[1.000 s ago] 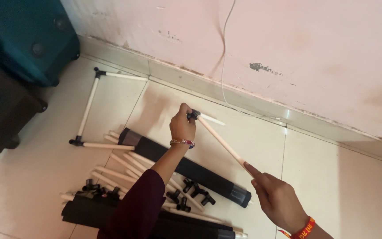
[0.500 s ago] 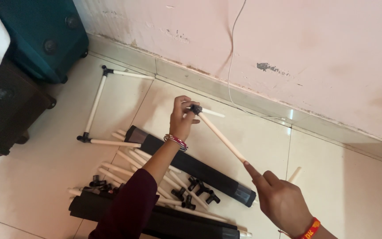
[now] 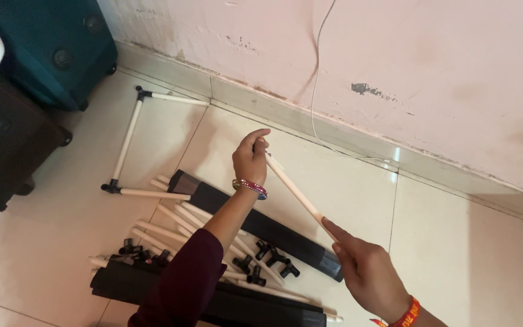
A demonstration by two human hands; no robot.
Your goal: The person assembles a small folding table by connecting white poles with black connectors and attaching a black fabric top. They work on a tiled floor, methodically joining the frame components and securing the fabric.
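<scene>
- While you hold the cream rod (image 3: 295,192) slanting above the tiled floor (image 3: 455,254), your left hand (image 3: 250,158) has its fingers curled tight round the upper end.
- Your right hand (image 3: 367,272) pinches the lower end between thumb and forefinger, the other fingers loosely folded.
- Below lie more cream rods (image 3: 177,221), small black connectors (image 3: 261,263) and long black panels (image 3: 261,227) in a loose pile.
- A part-built frame (image 3: 129,130) of rods with black corners lies flat to the left, near a teal suitcase (image 3: 43,42).
</scene>
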